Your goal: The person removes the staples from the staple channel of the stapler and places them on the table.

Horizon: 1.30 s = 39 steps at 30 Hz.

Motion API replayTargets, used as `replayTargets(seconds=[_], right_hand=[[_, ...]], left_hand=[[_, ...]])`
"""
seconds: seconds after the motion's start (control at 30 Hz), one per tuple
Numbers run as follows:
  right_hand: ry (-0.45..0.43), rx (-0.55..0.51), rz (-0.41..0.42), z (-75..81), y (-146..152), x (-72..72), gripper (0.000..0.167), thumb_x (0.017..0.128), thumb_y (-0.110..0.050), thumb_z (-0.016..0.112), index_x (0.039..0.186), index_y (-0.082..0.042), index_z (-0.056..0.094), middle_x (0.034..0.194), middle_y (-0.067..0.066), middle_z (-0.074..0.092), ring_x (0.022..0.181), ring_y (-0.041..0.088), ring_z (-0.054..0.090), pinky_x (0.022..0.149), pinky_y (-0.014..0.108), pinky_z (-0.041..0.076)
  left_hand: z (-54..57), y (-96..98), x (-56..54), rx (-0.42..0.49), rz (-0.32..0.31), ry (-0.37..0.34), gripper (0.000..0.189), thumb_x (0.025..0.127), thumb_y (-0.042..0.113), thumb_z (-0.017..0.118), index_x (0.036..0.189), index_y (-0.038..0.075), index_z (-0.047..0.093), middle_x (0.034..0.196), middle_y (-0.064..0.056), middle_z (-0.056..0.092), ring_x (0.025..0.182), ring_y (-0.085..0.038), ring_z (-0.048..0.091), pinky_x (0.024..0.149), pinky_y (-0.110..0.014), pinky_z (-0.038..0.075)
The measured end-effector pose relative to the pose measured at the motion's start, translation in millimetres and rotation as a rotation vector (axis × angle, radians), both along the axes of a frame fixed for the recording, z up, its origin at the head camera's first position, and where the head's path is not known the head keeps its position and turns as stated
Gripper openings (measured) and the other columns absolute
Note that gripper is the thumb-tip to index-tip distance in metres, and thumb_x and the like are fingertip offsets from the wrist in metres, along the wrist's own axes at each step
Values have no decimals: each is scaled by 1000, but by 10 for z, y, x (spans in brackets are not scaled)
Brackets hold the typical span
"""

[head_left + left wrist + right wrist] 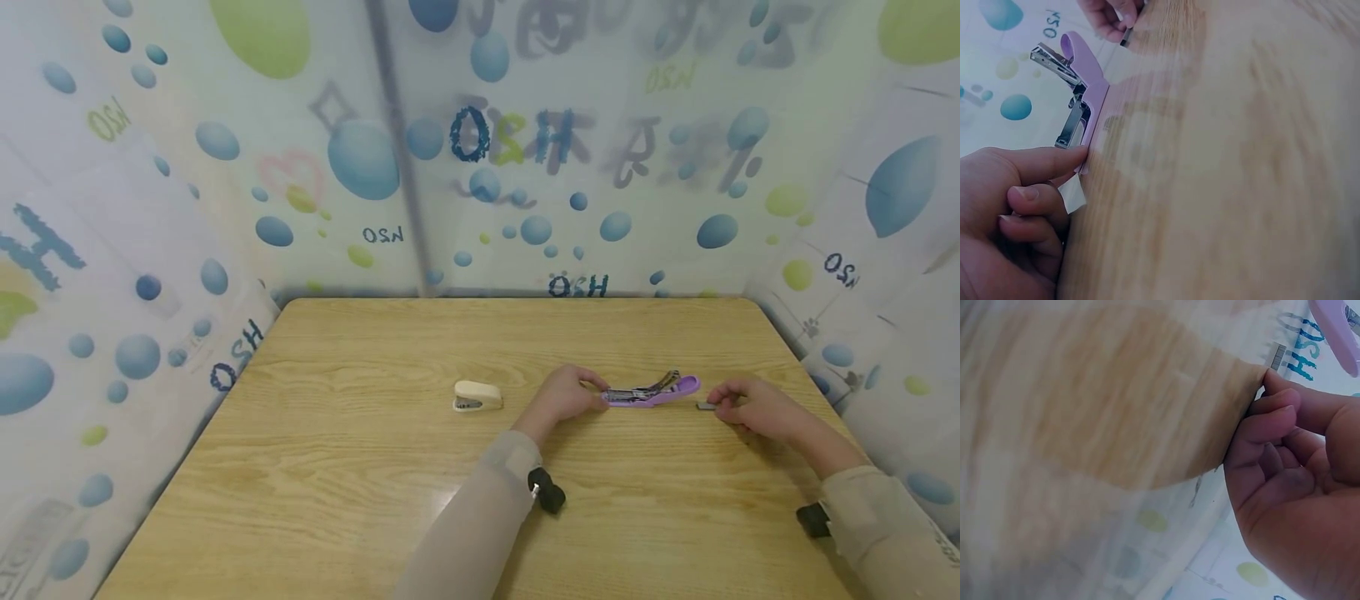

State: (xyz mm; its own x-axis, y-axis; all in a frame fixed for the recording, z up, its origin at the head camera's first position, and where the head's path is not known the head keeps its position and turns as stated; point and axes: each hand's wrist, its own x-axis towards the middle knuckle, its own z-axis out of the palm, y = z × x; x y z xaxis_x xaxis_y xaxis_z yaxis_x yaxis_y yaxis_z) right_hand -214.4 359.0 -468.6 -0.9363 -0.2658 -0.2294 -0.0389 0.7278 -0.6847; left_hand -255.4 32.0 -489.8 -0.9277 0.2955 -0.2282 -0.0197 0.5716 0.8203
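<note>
A purple stapler (651, 399) lies opened up on the wooden table, its metal magazine and inner parts exposed and its purple handle pointing right. My left hand (564, 395) holds it at its left end, the fingertips right at the base in the left wrist view. Just right of the stapler, my right hand (759, 408) pinches a short grey strip of staples (1277, 357) close over the tabletop. One end of the strip sticks out past the fingertips; the rest is hidden by them.
A small cream stapler (477, 395) stands on the table (337, 467) left of my left hand. Patterned curtains (525, 208) with blue and green drops hang behind the table and at both sides.
</note>
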Motion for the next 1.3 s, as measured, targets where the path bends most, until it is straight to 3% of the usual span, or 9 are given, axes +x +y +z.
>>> replayTargets(seconds=[0.2,0.4,0.53,0.67,0.83,1.0,1.13,1.3], right_hand=[[-34,-1,-11,-9,17,-23,26,102,-5,64,123,11,62,94,7,59,68,13,54,58,27,48],[-20,-2,2,15,6,-32,27,102,-8,66,124,9,62,94,7,58,66,12,54,57,26,47],[0,13,1,1,14,-43,26,103,-9,67,122,8,63,94,6,58,65,10,53,57,26,47],[-5,19,-6,-6,27,-48,25,103,-9,66,122,8,63,94,6,58,66,11,54,58,26,48],[-44,-33,2,-9,48,-62,34,104,-9,64,131,12,56,90,6,57,65,13,54,57,28,48],[-41,-12,-2,129,77,-141,45,104,-9,62,141,13,48,92,7,63,64,13,54,56,30,48],[47,61,-30,444,-8,-203,43,109,-18,58,143,8,50,101,12,64,66,15,53,56,32,46],[141,87,-23,898,-392,-242,44,111,-31,57,142,0,54,107,12,65,69,19,55,58,33,43]], left_hand=[[-27,-12,-6,23,-8,-20,27,88,17,87,113,21,81,72,5,62,54,-10,48,53,-24,41],[-23,-147,16,117,-111,-67,38,90,20,85,125,14,73,53,3,50,47,-12,43,47,-25,35],[21,-280,92,139,-169,-109,42,94,24,82,132,11,69,56,2,53,50,-12,46,51,-25,37],[96,-444,202,69,-251,-128,44,97,31,79,135,12,67,59,2,55,53,-11,49,53,-24,39],[261,-841,431,12,-366,-163,48,100,42,74,139,14,67,69,2,57,61,-12,52,61,-27,45],[480,-1429,544,84,-317,-189,52,101,42,73,142,11,65,76,-1,58,64,-15,51,64,-31,44],[670,-1882,501,71,-231,-105,47,101,37,73,140,10,66,72,-2,56,61,-15,50,62,-32,42],[864,-2334,454,-12,-136,-48,46,101,37,74,139,13,66,77,-5,59,63,-17,52,64,-36,45]])
